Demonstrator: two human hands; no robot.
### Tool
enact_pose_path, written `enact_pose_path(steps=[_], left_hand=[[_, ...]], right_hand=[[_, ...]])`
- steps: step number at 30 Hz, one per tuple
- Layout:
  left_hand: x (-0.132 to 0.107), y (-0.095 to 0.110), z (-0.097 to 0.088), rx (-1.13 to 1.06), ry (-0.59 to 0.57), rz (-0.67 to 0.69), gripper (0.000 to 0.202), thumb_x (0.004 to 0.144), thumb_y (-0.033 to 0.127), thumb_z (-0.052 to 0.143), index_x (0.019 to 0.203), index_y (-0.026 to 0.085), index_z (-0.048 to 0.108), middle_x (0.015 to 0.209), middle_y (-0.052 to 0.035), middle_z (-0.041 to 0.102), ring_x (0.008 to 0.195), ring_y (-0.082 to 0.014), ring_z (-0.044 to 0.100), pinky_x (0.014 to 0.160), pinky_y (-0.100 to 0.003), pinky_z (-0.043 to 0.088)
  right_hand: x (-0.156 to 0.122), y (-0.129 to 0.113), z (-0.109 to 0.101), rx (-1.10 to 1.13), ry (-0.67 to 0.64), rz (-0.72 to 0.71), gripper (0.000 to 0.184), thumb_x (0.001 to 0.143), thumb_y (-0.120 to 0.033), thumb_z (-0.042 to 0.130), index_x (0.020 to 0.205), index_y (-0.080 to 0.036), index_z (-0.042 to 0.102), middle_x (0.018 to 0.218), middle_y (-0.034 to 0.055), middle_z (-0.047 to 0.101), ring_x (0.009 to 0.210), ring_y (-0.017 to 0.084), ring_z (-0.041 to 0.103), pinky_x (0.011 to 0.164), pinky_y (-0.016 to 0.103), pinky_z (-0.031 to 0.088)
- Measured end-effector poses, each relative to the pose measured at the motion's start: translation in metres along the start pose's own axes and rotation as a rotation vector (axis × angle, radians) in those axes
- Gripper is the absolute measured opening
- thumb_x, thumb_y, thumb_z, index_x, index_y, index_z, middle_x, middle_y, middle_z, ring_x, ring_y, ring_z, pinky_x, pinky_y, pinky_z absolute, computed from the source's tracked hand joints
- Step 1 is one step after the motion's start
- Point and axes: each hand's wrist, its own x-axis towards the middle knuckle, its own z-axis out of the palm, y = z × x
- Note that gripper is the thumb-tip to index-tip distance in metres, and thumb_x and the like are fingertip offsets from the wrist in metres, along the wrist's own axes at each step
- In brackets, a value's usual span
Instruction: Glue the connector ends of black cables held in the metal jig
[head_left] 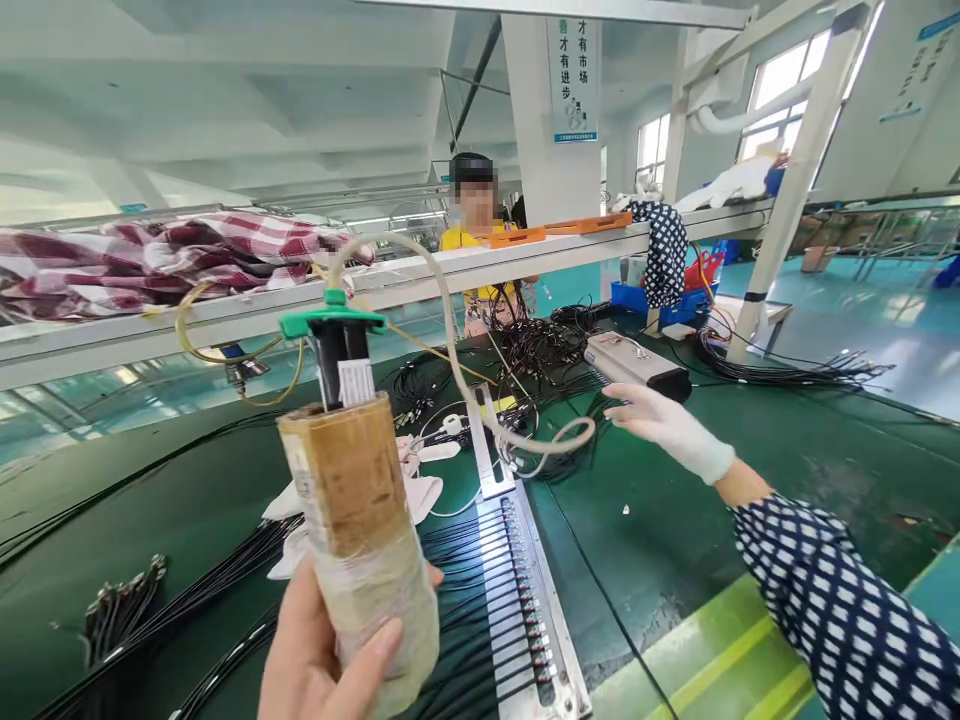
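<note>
My left hand is closed round a tape-wrapped tan cylinder, held upright near the camera. A black nozzle with a green cap sticks out of the cylinder's top. From there a pale tube arcs over to the bench. My right hand, in a white glove below a polka-dot sleeve, reaches forward with its fingers stretched out and holds nothing. It hovers just in front of a grey and black box-shaped device on the green bench.
A metal fixture holds a row of black cable ends, and black cable bundles lie to its left. White cloth lies behind the cylinder. A plaid cloth sits on the shelf. A person in yellow works opposite. A slanted post stands right.
</note>
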Motion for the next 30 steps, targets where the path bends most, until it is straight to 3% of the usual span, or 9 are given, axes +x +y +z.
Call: enact_pose_path(steps=[3, 5, 7, 11, 15, 18, 22, 28, 30], left_hand=[[0.010, -0.014, 0.010, 0.283, 0.034, 0.257, 0.075, 0.082, 0.044, 0.071, 0.147, 0.024, 0.038, 0.122, -0.0109, 0.069, 0.109, -0.0283, 0.070, 0.091, -0.038, 0.059], [0.010, -0.029, 0.029, 0.495, -0.057, 0.514, 0.084, 0.084, 0.034, 0.068, 0.156, 0.023, 0.026, 0.136, -0.0141, 0.062, 0.118, -0.0288, 0.067, 0.097, -0.040, 0.058], [0.004, -0.048, 0.052, 0.622, -0.252, 0.757, 0.088, 0.082, 0.025, 0.063, 0.159, 0.023, 0.018, 0.136, -0.0151, 0.062, 0.117, -0.0288, 0.068, 0.097, -0.040, 0.059], [-0.019, -0.081, 0.090, 0.678, -0.636, 0.873, 0.091, 0.078, 0.018, 0.057, 0.157, 0.019, 0.012, 0.130, -0.0192, 0.064, 0.110, -0.0301, 0.070, 0.089, -0.041, 0.061], [-0.027, -0.086, 0.098, 0.571, -0.924, 0.520, 0.080, 0.086, 0.021, 0.053, 0.155, 0.023, 0.014, 0.139, -0.0197, 0.056, 0.117, -0.0306, 0.064, 0.099, -0.047, 0.054], [-0.024, -0.073, 0.101, 0.169, -1.141, -0.050, 0.071, 0.082, 0.031, 0.062, 0.147, 0.022, 0.033, 0.130, -0.0119, 0.059, 0.113, -0.0252, 0.061, 0.097, -0.038, 0.051], [-0.023, -0.063, 0.112, -0.435, -1.219, -0.714, 0.057, 0.070, 0.037, 0.072, 0.122, 0.020, 0.055, 0.095, -0.0008, 0.060, 0.078, -0.0121, 0.056, 0.067, -0.021, 0.042], [-0.016, -0.064, 0.125, -0.454, -1.195, -0.848, 0.054, 0.062, 0.030, 0.081, 0.109, 0.019, 0.057, 0.087, 0.0029, 0.056, 0.067, -0.0070, 0.047, 0.059, -0.018, 0.035], [-0.008, -0.063, 0.118, -0.399, -1.245, -0.841, 0.052, 0.062, 0.029, 0.080, 0.109, 0.019, 0.059, 0.089, 0.0028, 0.058, 0.069, -0.0078, 0.049, 0.061, -0.019, 0.037]], right_hand=[[-0.056, -0.051, 0.017, 0.059, -0.386, -0.040, 0.058, 0.082, -0.066, 0.072, 0.124, -0.027, 0.070, 0.111, 0.0105, 0.074, 0.087, 0.024, 0.072, 0.081, 0.040, 0.059], [-0.085, -0.064, 0.036, 0.060, -0.674, 0.092, 0.071, 0.086, -0.071, 0.063, 0.142, -0.026, 0.057, 0.122, 0.0157, 0.071, 0.099, 0.030, 0.073, 0.086, 0.045, 0.058], [-0.101, -0.053, 0.059, 0.035, -0.587, 0.134, 0.089, 0.083, -0.071, 0.067, 0.157, -0.030, 0.036, 0.148, 0.0160, 0.055, 0.133, 0.034, 0.057, 0.108, 0.051, 0.046], [-0.109, 0.014, 0.088, 0.393, -0.282, 0.108, 0.101, 0.071, -0.081, 0.070, 0.152, -0.029, 0.043, 0.150, 0.0155, 0.054, 0.141, 0.037, 0.049, 0.118, 0.058, 0.033], [-0.114, 0.057, 0.087, 0.615, -0.135, 0.152, 0.078, 0.079, -0.080, 0.063, 0.137, -0.028, 0.060, 0.135, 0.0150, 0.066, 0.124, 0.034, 0.063, 0.113, 0.060, 0.038], [-0.113, 0.059, 0.075, 0.643, -0.012, 0.167, 0.051, 0.090, -0.070, 0.059, 0.121, -0.031, 0.068, 0.131, 0.0082, 0.069, 0.118, 0.028, 0.067, 0.112, 0.057, 0.041], [-0.105, 0.053, 0.055, 0.669, 0.008, 0.166, 0.052, 0.084, -0.077, 0.060, 0.118, -0.039, 0.069, 0.123, 0.0011, 0.073, 0.119, 0.027, 0.066, 0.110, 0.058, 0.044], [-0.113, 0.054, 0.036, 0.518, -0.035, 0.383, 0.076, 0.076, -0.089, 0.054, 0.123, -0.031, 0.068, 0.126, 0.0098, 0.071, 0.120, 0.034, 0.065, 0.106, 0.061, 0.046], [-0.119, 0.046, 0.008, 0.405, 0.130, 0.377, 0.070, 0.080, -0.090, 0.046, 0.108, -0.032, 0.073, 0.113, 0.0086, 0.074, 0.106, 0.032, 0.069, 0.098, 0.059, 0.050]])
